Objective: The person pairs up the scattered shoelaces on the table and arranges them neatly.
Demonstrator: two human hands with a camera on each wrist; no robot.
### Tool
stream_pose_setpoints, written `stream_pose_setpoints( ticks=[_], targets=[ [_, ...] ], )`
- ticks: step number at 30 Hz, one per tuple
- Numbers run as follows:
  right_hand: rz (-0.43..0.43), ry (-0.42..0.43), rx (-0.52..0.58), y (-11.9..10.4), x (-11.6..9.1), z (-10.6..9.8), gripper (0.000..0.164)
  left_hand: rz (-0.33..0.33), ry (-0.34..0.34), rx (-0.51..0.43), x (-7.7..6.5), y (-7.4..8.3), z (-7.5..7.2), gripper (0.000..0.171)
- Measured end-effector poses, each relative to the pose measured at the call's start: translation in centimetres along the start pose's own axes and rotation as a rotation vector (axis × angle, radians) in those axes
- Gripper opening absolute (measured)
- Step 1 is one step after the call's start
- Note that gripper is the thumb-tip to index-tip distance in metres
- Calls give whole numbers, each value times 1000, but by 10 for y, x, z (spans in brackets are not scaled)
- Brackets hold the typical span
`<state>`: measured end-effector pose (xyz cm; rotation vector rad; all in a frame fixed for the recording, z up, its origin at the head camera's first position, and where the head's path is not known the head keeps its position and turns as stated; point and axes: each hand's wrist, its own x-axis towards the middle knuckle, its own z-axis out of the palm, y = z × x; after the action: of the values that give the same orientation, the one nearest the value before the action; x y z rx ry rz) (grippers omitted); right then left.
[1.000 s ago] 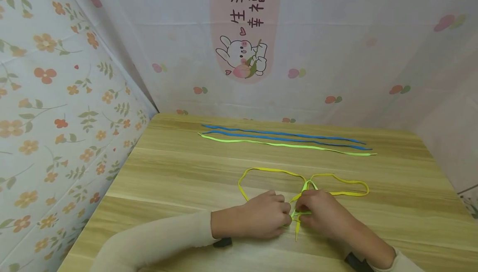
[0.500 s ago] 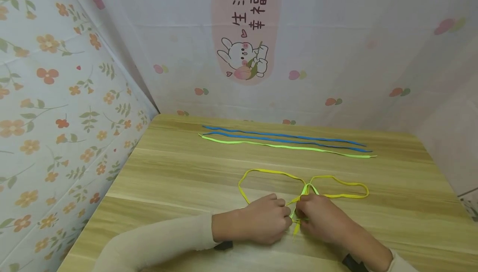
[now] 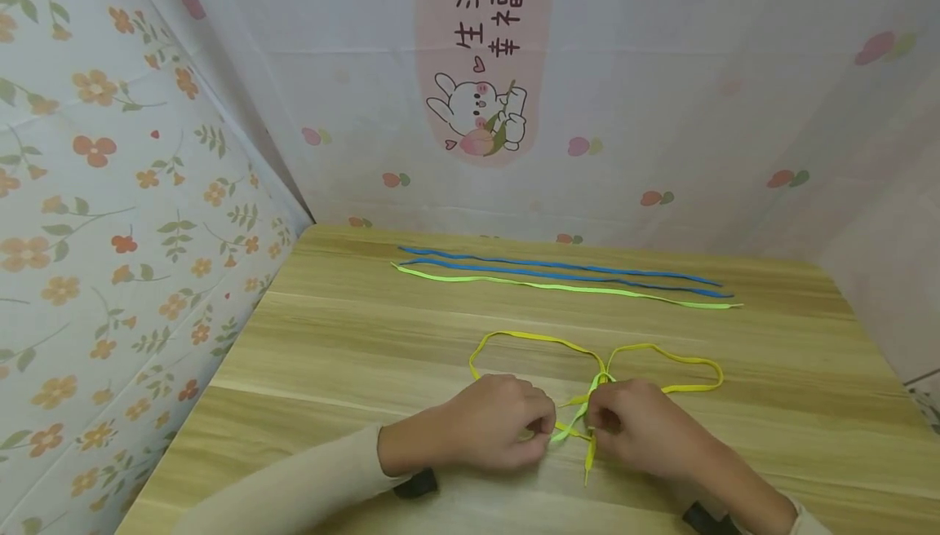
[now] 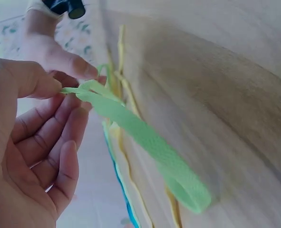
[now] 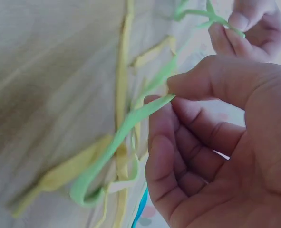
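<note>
A light green shoelace [image 3: 576, 421] runs between my two hands, looped at the middle of a yellow shoelace [image 3: 551, 338]. My left hand [image 3: 499, 422] pinches one green strand between thumb and fingertip; in the left wrist view a wide green loop [image 4: 145, 137] hangs from that pinch. Thumb and forefinger of my right hand [image 3: 639, 429] pinch another part of the green lace [image 5: 126, 126], as the right wrist view shows. The yellow lace spreads in two loops, left and right, with its tipped ends by my hands. Part of the crossing is hidden behind the right hand.
Across the back of the wooden table [image 3: 330, 315] lie two blue shoelaces [image 3: 558, 263] and another light green shoelace [image 3: 529, 283], stretched out side by side. A printed cloth [image 3: 352, 111] hangs behind the table, and a floral one [image 3: 110, 274] at the left.
My left hand has drawn away to the left, pulling a green strand out from the crossing. The right hand stays nearly in place. The green loop at the crossing looks smaller.
</note>
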<state>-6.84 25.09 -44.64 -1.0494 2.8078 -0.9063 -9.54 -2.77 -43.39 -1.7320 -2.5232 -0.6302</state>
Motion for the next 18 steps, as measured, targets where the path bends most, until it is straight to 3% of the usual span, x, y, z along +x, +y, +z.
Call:
stream_pose_setpoints(
  ticks=[4,9,18],
  targets=[
    [42,-21,100,0,-2,-12,37,-41,71,-139,-10,-2,-10,10],
    [55,-20,137,2,-6,-22,30,-82,126,-212,-21,-3,-20,8],
    [82,115,253,8,-18,-24,36,-224,199,-454,-36,-13,-30,12]
  ],
)
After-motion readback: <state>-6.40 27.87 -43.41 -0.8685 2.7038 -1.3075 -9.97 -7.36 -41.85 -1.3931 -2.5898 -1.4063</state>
